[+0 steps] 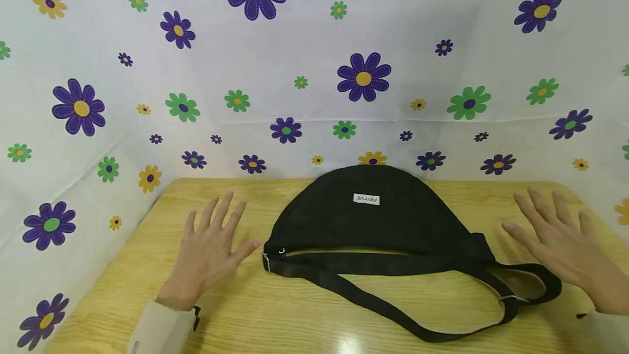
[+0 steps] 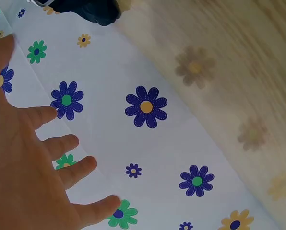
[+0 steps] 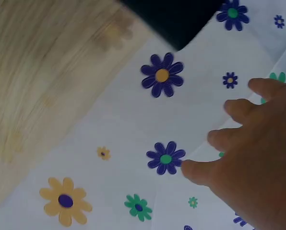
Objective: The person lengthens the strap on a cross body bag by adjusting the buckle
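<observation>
A black half-moon sling bag (image 1: 368, 217) lies on the wooden table, its curved side toward the back and a small white label on its front. Its black strap (image 1: 373, 302) loops toward the near right, with metal adjusters at the left corner and on the right. My left hand (image 1: 208, 253) is spread to the left of the bag, its thumb close to the left corner, holding nothing. On the other side my right hand (image 1: 565, 239) is spread out too, near the strap's right loop. Part of the bag (image 2: 97, 9) shows at the top of the left wrist view.
The wooden table (image 1: 236, 310) meets a white cloth backdrop (image 1: 304, 42) printed with purple, green and yellow flowers at the back. The cloth (image 1: 29, 179) also closes off the left side. A bright light reflection shows at the table's near middle.
</observation>
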{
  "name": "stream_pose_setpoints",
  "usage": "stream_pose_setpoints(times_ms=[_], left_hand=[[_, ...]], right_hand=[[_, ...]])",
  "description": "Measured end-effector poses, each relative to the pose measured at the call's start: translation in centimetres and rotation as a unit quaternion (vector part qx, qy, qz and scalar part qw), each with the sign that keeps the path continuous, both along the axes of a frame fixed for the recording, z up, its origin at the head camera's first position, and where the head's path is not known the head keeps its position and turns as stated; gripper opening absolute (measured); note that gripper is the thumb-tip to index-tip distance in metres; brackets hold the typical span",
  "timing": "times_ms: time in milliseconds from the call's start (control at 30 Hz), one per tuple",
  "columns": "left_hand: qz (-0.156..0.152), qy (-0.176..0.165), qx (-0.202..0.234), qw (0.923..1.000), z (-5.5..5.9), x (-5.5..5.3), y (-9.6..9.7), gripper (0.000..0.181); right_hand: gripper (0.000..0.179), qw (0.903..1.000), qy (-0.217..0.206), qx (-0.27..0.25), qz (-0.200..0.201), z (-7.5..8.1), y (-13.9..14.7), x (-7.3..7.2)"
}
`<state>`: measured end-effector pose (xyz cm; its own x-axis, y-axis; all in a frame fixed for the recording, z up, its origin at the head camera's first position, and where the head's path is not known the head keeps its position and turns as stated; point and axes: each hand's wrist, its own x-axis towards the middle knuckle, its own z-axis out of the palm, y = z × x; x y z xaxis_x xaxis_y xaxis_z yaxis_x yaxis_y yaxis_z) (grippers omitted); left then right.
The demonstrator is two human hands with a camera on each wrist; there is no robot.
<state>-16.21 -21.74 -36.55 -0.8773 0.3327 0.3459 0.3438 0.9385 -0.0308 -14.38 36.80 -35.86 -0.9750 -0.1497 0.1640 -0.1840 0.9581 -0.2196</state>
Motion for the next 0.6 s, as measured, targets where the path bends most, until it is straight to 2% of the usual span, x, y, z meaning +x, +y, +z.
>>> stream_pose_setpoints(times_ms=[133, 300, 467, 600], left_hand=[[-0.016, -0.011, 0.010, 0.9998, 0.1, 0.1, 0.1, 0.076], [-0.047, -0.029, 0.057, 0.9968, 0.4, 0.2, 0.0, 0.067], [-0.075, -0.065, 0.110, 0.9889, 0.5, 0.2, 0.0, 0.057], [-0.087, -0.101, 0.155, 0.9789, 0.7, 0.2, 0.0, 0.051]], right_hand=[[0.081, 0.9975, -0.039, -0.054, 0.023, 1.3, -1.3, -0.7], [0.063, 0.9921, -0.031, -0.103, 0.064, 2.8, -3.5, -1.3], [0.045, 0.9854, -0.014, -0.142, 0.092, 3.8, -5.3, -1.3], [0.039, 0.9788, -0.019, -0.173, 0.108, 4.4, -6.7, -1.5]])
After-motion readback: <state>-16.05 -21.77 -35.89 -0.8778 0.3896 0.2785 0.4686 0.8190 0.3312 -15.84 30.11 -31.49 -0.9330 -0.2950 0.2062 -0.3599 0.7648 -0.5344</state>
